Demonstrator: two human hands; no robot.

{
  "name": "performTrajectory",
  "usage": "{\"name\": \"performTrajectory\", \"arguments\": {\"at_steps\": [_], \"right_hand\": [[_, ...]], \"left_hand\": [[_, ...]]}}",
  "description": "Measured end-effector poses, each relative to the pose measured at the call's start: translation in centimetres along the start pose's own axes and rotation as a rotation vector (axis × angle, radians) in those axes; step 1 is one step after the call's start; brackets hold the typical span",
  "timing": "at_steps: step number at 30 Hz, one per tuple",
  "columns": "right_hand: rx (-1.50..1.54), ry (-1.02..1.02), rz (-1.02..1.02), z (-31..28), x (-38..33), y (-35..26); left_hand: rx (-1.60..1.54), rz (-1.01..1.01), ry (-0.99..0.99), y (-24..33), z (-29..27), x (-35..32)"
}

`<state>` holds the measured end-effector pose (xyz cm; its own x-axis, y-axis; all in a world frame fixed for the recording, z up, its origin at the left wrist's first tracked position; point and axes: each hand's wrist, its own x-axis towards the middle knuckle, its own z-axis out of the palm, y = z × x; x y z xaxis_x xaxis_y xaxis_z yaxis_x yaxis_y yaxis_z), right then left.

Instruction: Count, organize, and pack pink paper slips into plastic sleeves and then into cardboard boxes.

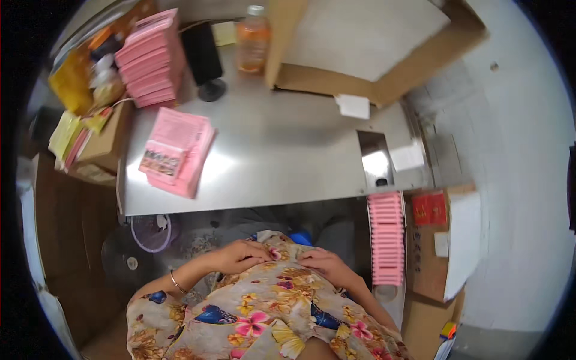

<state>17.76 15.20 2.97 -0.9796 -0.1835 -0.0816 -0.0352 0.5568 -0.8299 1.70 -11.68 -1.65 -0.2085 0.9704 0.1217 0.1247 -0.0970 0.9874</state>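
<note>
My left hand (243,255) rests on the flowered garment (264,288) over my lap, its fingers stretched loosely to the right, and a bangle (177,282) circles that wrist. Opposite it lies my right hand (327,265), fingers slightly apart on the same cloth. Neither holds anything that I can see. Ahead of both is the metal table (282,162). On its left part lies a stack of pink printed sheets or packets (180,147), with a small picture card (162,162) on top.
A taller pink stack (153,60), a black phone-like slab on a stand (203,57) and an orange drink bottle (253,42) stand at the back. An open cardboard box (378,90) sits back right. Pink pieces fill a narrow chute (387,240) beside boxes; a purple basket (151,246) is below left.
</note>
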Motion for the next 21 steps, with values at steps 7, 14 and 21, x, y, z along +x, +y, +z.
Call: {"name": "performTrajectory", "arguments": {"at_steps": [7,14,21], "right_hand": [[0.029,-0.350,0.010,-0.3,4.5,-1.8],[0.055,-0.402,0.059,1.0,6.6,-3.6],[0.054,-0.376,0.067,1.9,6.6,-5.0]], "left_hand": [[-0.048,-0.138,-0.015,-1.6,-2.0,-5.3],[-0.077,-0.118,-0.035,-2.6,-3.8,-7.5],[-0.027,-0.139,-0.058,-2.5,-4.1,-8.5]]}}
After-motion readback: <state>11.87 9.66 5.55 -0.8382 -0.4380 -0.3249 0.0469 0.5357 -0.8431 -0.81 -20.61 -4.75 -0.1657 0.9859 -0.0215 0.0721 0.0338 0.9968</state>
